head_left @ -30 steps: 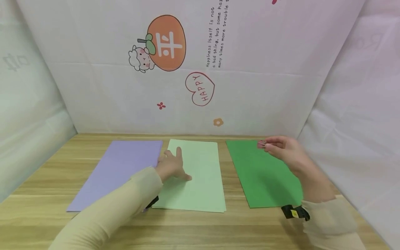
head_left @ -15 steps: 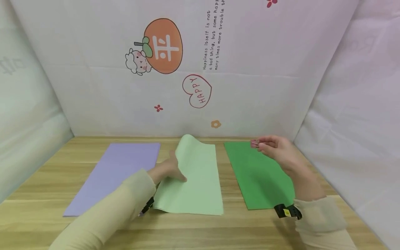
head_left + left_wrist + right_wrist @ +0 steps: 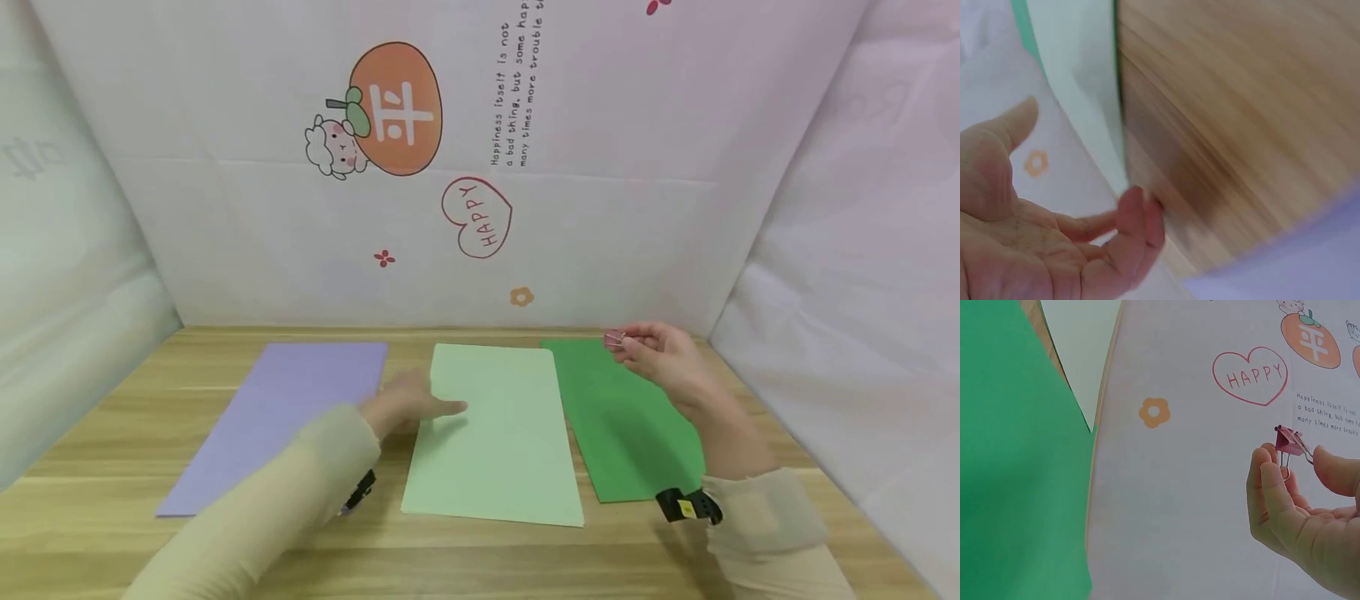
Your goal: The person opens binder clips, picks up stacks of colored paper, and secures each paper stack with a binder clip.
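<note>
Head view first, from the near edge: the table (image 3: 480, 558) shows bare wood in front, with both cream sleeves coming in over it. Just beyond, the left hand (image 3: 408, 406) lies at the left edge of the light green sheet (image 3: 498, 437), its fingers (image 3: 450, 407) stretched nearly straight and resting flat on the paper's upper left part; the left wrist view is blurred but shows the palm open, fingers only loosely bent, with nothing gripped. That sheet lies flat on the table, turned slightly askew, its right edge overlapping the left side of the dark green sheet (image 3: 637, 433). To the left, apart from it, the lilac sheet (image 3: 285, 417) lies flat as well. Farther back and to the right, the right hand (image 3: 663, 358) hovers above the far corner of the dark green sheet, thumb and forefinger pinched together on a small pink binder clip (image 3: 614, 338). Right wrist view shows the clip (image 3: 1290, 442) plainly: a folded pink body with wire handles, held by the handles between the fingertips (image 3: 1266, 464) and thumb, the other fingers curled in beneath. Behind everything stands the white backdrop (image 3: 480, 208) with its printed heart and orange fruit.
</note>
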`<state>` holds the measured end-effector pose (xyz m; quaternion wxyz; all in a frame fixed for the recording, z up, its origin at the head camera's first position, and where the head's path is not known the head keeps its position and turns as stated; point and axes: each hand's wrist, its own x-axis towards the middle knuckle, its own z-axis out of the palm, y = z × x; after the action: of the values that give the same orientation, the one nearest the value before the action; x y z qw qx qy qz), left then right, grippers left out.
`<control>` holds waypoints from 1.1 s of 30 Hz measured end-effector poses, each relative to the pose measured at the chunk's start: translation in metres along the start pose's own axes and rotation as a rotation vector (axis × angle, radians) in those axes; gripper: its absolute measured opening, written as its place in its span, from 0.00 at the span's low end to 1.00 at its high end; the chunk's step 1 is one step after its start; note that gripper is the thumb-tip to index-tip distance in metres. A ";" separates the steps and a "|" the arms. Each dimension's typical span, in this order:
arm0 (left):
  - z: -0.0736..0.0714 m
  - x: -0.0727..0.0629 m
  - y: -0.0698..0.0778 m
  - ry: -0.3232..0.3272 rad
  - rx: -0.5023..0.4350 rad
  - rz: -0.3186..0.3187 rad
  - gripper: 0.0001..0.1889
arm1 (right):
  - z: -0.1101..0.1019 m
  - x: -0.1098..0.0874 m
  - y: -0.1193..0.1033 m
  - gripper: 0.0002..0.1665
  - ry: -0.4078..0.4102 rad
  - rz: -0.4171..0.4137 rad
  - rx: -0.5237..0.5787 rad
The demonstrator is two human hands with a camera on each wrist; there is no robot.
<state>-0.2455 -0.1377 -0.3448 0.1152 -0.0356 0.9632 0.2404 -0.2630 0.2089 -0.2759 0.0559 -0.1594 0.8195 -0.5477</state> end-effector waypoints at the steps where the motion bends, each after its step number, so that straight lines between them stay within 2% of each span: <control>1: 0.003 0.001 0.007 0.005 0.071 0.001 0.40 | 0.001 0.000 0.000 0.29 -0.003 -0.001 0.001; 3: 0.011 0.001 0.019 0.005 0.210 0.000 0.49 | 0.002 0.000 -0.001 0.29 -0.007 0.003 0.004; 5: 0.018 -0.001 0.029 0.004 0.275 -0.020 0.61 | 0.003 0.000 0.000 0.29 -0.009 0.007 0.005; 8: 0.020 -0.002 0.038 -0.005 0.270 -0.067 0.68 | 0.003 -0.001 0.000 0.29 -0.005 0.009 0.001; 13: 0.010 -0.006 0.044 -0.033 0.231 -0.154 0.69 | 0.001 -0.001 0.000 0.28 0.001 0.017 -0.009; 17: 0.006 -0.009 0.046 -0.060 0.218 -0.160 0.68 | 0.001 -0.001 0.000 0.28 -0.002 0.023 -0.012; 24: 0.013 -0.004 0.039 -0.075 0.078 -0.114 0.68 | 0.001 0.000 0.004 0.28 -0.008 0.028 -0.018; 29: 0.019 0.004 0.026 -0.067 0.045 -0.068 0.70 | 0.000 0.000 0.006 0.29 -0.007 0.033 -0.021; 33: 0.013 0.009 0.015 -0.066 0.027 -0.068 0.62 | -0.001 0.001 0.006 0.30 -0.016 0.027 -0.020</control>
<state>-0.2536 -0.1186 -0.3512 0.1554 -0.0588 0.9603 0.2242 -0.2650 0.2114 -0.2814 0.0683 -0.1533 0.8265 -0.5374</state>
